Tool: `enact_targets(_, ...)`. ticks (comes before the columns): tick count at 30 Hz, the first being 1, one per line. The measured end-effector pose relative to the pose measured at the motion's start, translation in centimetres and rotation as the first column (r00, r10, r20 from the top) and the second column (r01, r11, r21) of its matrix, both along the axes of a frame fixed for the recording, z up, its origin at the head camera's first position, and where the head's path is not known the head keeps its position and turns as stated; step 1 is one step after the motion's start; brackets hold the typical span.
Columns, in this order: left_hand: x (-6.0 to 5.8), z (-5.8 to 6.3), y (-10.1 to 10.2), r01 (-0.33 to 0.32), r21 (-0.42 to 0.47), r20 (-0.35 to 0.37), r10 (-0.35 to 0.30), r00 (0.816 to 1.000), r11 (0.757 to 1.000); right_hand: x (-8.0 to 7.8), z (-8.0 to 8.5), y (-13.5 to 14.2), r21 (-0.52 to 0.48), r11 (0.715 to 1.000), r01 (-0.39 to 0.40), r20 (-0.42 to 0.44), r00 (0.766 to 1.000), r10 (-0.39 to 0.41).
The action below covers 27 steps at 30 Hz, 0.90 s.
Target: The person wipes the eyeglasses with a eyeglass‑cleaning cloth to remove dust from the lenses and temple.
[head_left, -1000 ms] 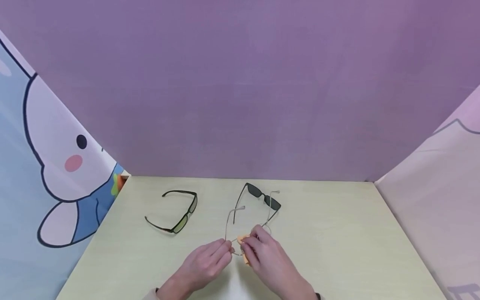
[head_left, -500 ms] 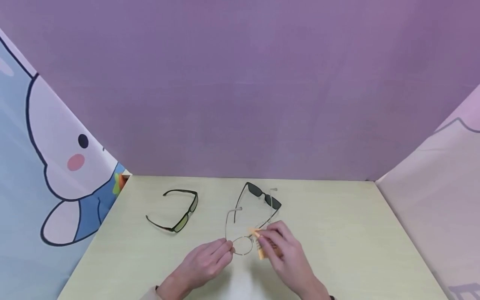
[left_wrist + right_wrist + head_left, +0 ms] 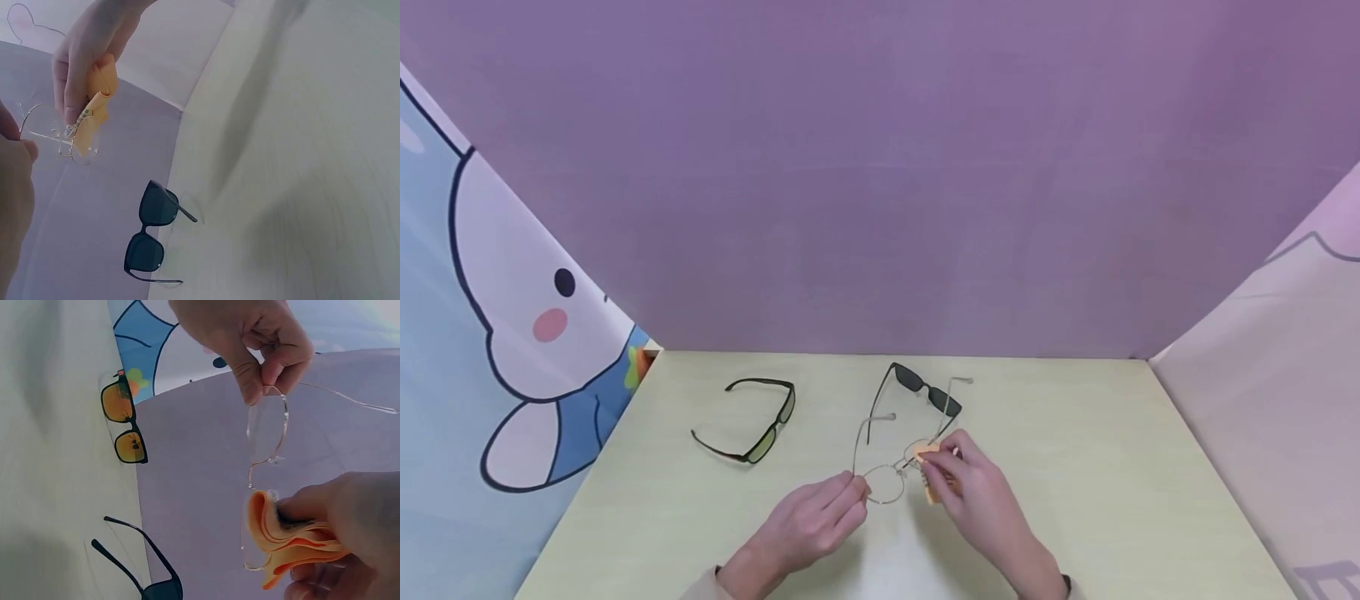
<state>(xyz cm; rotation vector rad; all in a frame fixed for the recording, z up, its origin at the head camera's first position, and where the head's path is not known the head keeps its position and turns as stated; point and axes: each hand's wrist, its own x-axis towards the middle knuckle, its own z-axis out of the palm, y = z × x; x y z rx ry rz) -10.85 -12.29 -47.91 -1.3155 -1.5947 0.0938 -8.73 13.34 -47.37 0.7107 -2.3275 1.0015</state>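
Thin wire-rimmed glasses point(image 3: 883, 502) are held up above the table, their temples pointing away from me. My left hand point(image 3: 812, 521) pinches the rim at the left lens, as the right wrist view also shows. In my right hand point(image 3: 988, 504) is a folded orange cloth point(image 3: 294, 540), pinched between thumb and fingers around the right lens. Part of that lens is hidden by the cloth. Beyond the hands, dark-lensed sunglasses point(image 3: 942, 402) lie on the table with temples spread, partly behind the wire frame.
Black-framed glasses with yellow-green lenses point(image 3: 762, 447) lie at the left of the pale table point(image 3: 1075, 467), temples unfolded. A purple backdrop point(image 3: 880, 183) rises behind the table's far edge. Printed cloth panels point(image 3: 512, 333) stand on both sides.
My right hand has moved the cloth rightward from the left lens and bridge area to the right lens. The left lens is now uncovered. My left hand keeps its grip on the rim.
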Motion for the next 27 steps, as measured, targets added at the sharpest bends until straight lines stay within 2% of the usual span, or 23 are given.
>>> enact_targets(4,-0.1,0.0,0.0,0.003,0.009,-0.001,-0.003,1.0,1.0,-0.5,0.2,0.3,0.03,0.999,-0.039,0.081,0.996,0.036)
enact_targets(9,-0.2,-0.2,-0.2,0.011,0.017,0.02,-0.011,1.0,1.0,-1.1,0.4,1.0,0.107,0.993,0.05,0.225,0.972,-0.073)
enact_targets(12,-0.1,-0.5,-0.3,0.03,0.014,0.047,-0.031,0.998,0.999,-1.2,0.2,1.4,0.107,0.991,0.084,0.263,0.959,-0.11)
enact_targets(14,-0.1,-0.6,-0.3,0.045,-0.002,0.06,-0.045,0.997,0.999,-1.2,-0.2,1.4,0.077,0.995,0.058,0.233,0.97,-0.074)
enact_targets(17,-0.1,-0.7,-0.3,0.049,-0.035,0.07,-0.046,0.996,0.998,-1.2,-0.6,1.2,0.044,0.998,-0.051,0.176,0.983,0.042)
enact_targets(20,-0.2,-0.4,-0.3,0.031,-0.049,0.055,-0.029,0.998,0.998,-1.3,-0.8,1.0,0.016,0.988,-0.153,0.177,0.973,0.148)
enact_targets(22,-0.1,-0.2,-0.2,0.015,-0.049,0.046,-0.013,0.999,0.999,-1.4,-0.8,1.0,0.009,0.987,-0.159,0.199,0.968,0.154)
enact_targets(27,0.0,0.2,0.0,0.007,-0.038,0.032,-0.005,0.999,0.999,-1.6,-0.8,1.1,0.014,0.994,-0.105,0.235,0.967,0.098)
